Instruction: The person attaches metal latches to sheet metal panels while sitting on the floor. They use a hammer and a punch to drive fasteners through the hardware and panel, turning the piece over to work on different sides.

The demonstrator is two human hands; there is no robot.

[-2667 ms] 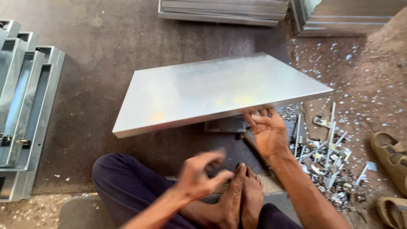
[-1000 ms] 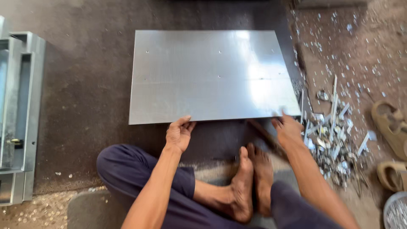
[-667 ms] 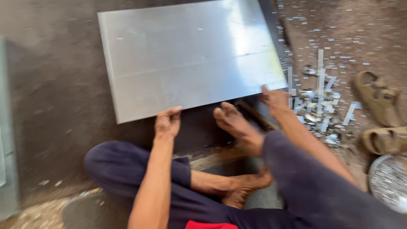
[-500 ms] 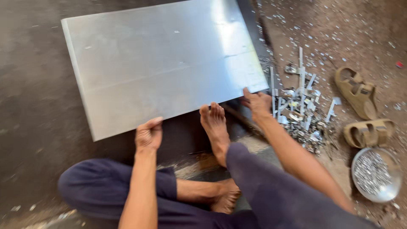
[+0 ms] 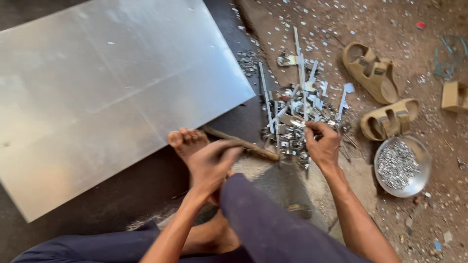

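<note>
A large shiny metal sheet (image 5: 112, 92) lies flat on the dark floor in front of me. My left hand (image 5: 209, 163) has its fingers wrapped around a wooden handle (image 5: 261, 152), which lies just off the sheet's near corner, beside my bare foot (image 5: 187, 141). My right hand (image 5: 322, 145) reaches into a pile of metal strips and small brackets (image 5: 292, 114) to the right of the sheet. Its fingertips curl onto the pieces. Whether they grip one is hidden.
Two tan sandals (image 5: 373, 70) (image 5: 390, 119) lie on the dirt at the right. A round metal bowl (image 5: 423, 178) near them holds several small metal parts. A cardboard piece (image 5: 453, 95) sits at the far right edge. Metal chips litter the ground.
Both hands have left the sheet's near edge. The left one went to the wooden handle and the right one to the scrap pile. The view swung right, and one foot came forward.
</note>
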